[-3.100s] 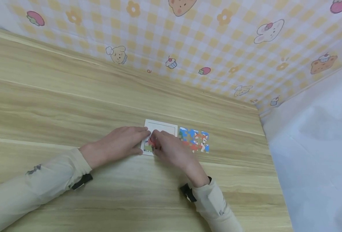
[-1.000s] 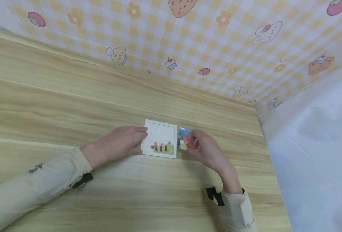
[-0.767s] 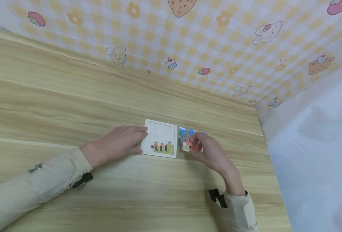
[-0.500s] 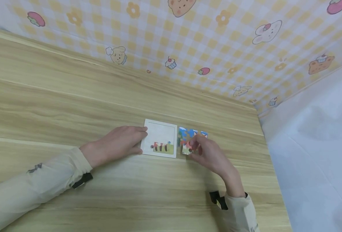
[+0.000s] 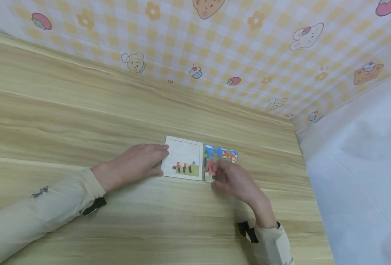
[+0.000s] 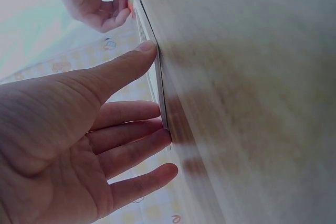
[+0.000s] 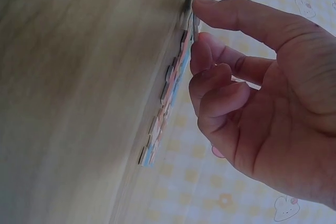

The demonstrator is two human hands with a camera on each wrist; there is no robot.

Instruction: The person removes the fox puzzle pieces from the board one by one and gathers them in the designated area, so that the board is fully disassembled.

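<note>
A shallow white puzzle tray (image 5: pixel 185 149) lies on the table, with a few joined pieces (image 5: pixel 186 168) showing red, cream and green along its near side. My left hand (image 5: pixel 132 163) rests at the tray's left edge; in the left wrist view its thumb and straight fingertips touch that thin edge. My right hand (image 5: pixel 238 182) pinches a puzzle piece (image 5: pixel 210 177) just right of the tray. In the right wrist view this piece (image 7: pixel 196 11) stands edge-on between thumb and index finger. Under and behind that hand lies a patch of fox-picture pieces (image 5: pixel 229 156), partly hidden by it.
The wood-grain table (image 5: pixel 83 121) spreads around the tray. Along its far side stands a yellow checked cloth (image 5: pixel 215 48) with cartoon prints. A white sheet (image 5: pixel 354 165) lies beyond the table's right edge.
My right hand has gone from over the tray to the loose pieces at its right, then nearer the front with a pinched piece. The tray's joined pieces are now uncovered. My left hand stays put.
</note>
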